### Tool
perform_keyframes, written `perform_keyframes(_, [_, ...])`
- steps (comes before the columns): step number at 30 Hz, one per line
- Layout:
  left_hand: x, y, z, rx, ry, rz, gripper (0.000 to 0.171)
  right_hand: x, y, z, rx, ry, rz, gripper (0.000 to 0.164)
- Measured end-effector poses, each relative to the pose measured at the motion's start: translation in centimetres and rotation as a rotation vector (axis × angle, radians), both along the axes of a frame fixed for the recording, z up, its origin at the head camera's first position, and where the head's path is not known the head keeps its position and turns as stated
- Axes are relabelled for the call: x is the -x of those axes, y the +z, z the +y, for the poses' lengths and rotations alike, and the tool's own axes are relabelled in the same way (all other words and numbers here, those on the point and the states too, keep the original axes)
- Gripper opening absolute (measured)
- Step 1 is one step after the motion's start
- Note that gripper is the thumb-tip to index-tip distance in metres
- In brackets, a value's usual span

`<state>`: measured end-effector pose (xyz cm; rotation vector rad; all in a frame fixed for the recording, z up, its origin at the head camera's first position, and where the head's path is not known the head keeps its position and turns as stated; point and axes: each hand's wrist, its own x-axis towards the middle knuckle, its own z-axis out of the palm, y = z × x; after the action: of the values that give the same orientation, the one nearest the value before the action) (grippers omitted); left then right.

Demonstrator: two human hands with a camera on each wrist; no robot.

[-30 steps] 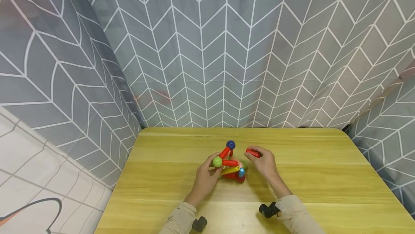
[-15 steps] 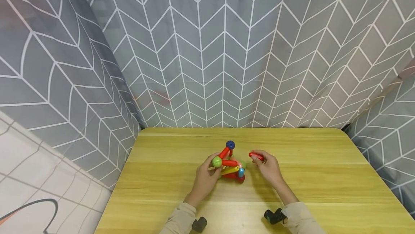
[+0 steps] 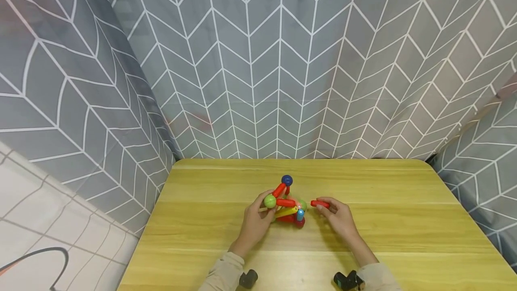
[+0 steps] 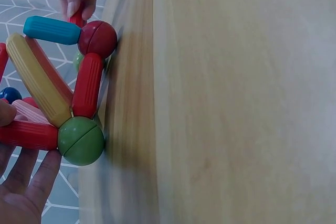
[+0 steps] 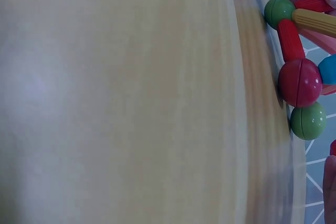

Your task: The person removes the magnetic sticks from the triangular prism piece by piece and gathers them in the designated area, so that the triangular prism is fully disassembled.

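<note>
Left hand (image 3: 252, 223) grips ball-and-rod model (image 3: 286, 202) by its left side over wooden bench (image 3: 202, 192). Right hand (image 3: 341, 219) pinches red rod (image 3: 319, 203) in fingertips, tip just beside model's right-side green ball (image 3: 302, 206), slight gap between. Blue ball (image 3: 287, 180) marks model's far end; turquoise rod (image 4: 51, 30) meets dark-red ball (image 4: 98, 39). Patterned grey curtain (image 3: 242, 58) hangs behind.
</note>
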<state>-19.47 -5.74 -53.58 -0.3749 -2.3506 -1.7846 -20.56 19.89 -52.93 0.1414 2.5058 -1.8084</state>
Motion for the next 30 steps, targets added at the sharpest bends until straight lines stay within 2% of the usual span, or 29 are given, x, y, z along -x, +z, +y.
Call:
perform_keyframes(8, [-0.1,-0.4,0.1,-0.011,0.007,-0.003,0.048,-1.0,-1.0,0.0,0.017,-0.009,-0.018,0.031])
perform_keyframes(11, [-0.5,0.9,0.2,0.001,0.010,-0.015,0.047,-1.2,-1.3,0.0,0.050,-0.027,-0.033,0.032])
perform_keyframes(14, [-0.6,1.1,0.4,0.010,0.019,-0.026,0.048,-1.4,-1.5,0.0,0.082,-0.048,-0.041,0.034])
perform_keyframes(15, [-0.6,1.1,0.4,0.013,0.018,-0.027,0.048,-1.5,-1.5,0.0,0.089,-0.054,-0.045,0.034])
perform_keyframes(18, [-0.2,-0.2,0.3,-0.006,0.015,-0.017,0.050,-1.7,-1.5,-0.1,0.095,-0.066,-0.059,0.036])
perform_keyframes(20, [-0.2,-0.4,0.1,-0.013,0.005,-0.006,0.050,-1.9,-1.4,-0.1,0.085,-0.063,-0.070,0.036])
perform_keyframes(25, [-0.2,-0.5,0.0,-0.020,-0.008,0.010,0.049,-1.9,-1.6,0.0,0.063,-0.036,-0.081,0.035])
perform_keyframes(30, [-0.3,-0.2,0.2,0.005,0.016,0.001,0.049,-1.7,-1.9,0.2,0.079,-0.004,-0.090,0.034])
